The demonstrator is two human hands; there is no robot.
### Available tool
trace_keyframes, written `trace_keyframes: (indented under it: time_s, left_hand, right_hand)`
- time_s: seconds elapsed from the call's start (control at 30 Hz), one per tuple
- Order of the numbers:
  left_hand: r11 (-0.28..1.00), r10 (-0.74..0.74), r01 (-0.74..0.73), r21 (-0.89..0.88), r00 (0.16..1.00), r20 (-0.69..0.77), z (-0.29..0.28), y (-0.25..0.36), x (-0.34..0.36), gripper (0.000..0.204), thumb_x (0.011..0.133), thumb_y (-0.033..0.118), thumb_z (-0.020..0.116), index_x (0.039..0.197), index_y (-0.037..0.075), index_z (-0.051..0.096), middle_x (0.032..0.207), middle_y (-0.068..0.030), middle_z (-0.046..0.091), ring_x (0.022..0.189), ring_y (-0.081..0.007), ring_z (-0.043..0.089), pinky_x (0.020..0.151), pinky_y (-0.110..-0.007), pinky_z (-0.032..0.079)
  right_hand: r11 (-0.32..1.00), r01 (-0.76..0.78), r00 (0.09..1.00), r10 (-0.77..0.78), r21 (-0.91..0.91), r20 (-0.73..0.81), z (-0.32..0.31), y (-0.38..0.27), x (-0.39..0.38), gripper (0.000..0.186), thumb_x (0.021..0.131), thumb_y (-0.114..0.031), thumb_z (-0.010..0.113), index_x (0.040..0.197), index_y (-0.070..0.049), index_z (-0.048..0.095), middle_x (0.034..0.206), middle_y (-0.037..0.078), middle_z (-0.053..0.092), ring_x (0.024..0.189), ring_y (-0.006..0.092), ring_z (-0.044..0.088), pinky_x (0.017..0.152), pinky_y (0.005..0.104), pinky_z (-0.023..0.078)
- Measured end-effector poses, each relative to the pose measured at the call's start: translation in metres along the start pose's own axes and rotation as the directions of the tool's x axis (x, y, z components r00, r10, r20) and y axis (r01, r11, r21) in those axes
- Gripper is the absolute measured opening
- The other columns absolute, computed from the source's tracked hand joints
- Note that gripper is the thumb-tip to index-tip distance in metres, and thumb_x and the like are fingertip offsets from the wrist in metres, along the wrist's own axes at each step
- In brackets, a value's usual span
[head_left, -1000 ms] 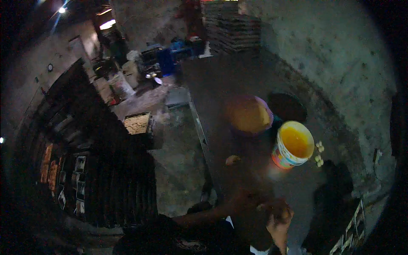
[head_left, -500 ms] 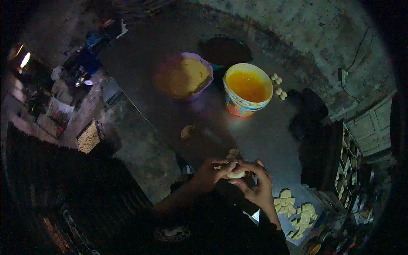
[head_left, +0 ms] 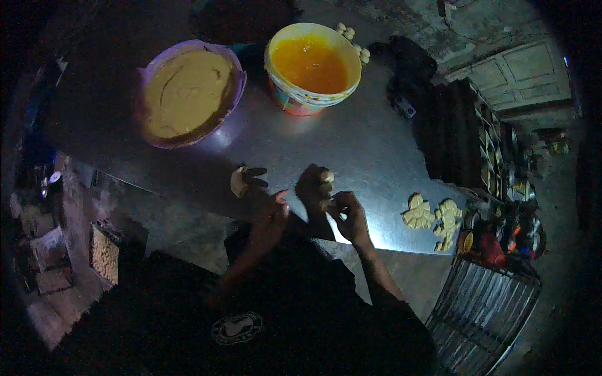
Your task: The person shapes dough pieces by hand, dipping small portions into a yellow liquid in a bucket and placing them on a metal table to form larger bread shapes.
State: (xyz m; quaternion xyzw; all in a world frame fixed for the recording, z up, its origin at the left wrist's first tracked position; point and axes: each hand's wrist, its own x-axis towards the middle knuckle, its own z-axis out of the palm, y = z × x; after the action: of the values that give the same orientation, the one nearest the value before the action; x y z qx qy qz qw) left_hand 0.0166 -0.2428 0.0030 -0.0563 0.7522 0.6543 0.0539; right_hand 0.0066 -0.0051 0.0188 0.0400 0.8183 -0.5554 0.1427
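Note:
On the near edge of the metal table, pale dough balls stand in a short row. My right hand is at the near end of this row, fingers curled around the nearest ball, which is dim and partly hidden. To its left, my left hand is apart from the dough, holding nothing, with its fingers parted and pointing forward. Just beyond that hand lies a loose, pale piece of dough, with dark shadow beside it.
A purple-rimmed tub of pale dough stands far left, beside a bucket of orange-yellow liquid. Small balls sit behind the bucket. Cut flat dough pieces lie at the right; a metal rack stands below them.
My hands have separated; the dough ball they held together is now at the row's near end with my right hand. My left hand has drawn away leftward. The view has shifted.

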Motion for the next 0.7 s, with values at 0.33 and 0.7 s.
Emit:
trace_keyframes:
  time_s: [0.33,0.7]
  left_hand:
    - [0.858,0.227,-0.178,0.481,0.973,-0.046,-0.079,-0.076,0.02,0.024,0.089,0.028,0.068,0.105,0.01,0.068,0.093,-0.0125,0.07,0.085,-0.0289,0.068,0.075,-0.04,0.053]
    - [0.859,-0.051,0.196,0.473,0.952,-0.301,-0.154,-0.014,0.004,0.03,0.092,0.031,0.063,0.105,0.004,0.07,0.092,-0.0168,0.072,0.083,-0.0323,0.07,0.072,-0.041,0.053]
  right_hand:
    - [0.729,0.275,0.926,-0.376,-0.627,-0.031,-0.033,0.07,0.052,0.018,0.084,0.0,0.059,0.098,-0.006,0.069,0.095,0.016,0.067,0.09,0.034,0.064,0.076,0.0413,0.053]
    - [0.444,0.829,0.558,-0.61,-0.341,0.562,0.113,-0.055,0.114,0.031,0.084,-0.011,0.061,0.114,-0.015,0.068,0.126,0.01,0.06,0.119,0.0288,0.055,0.104,0.0407,0.043]
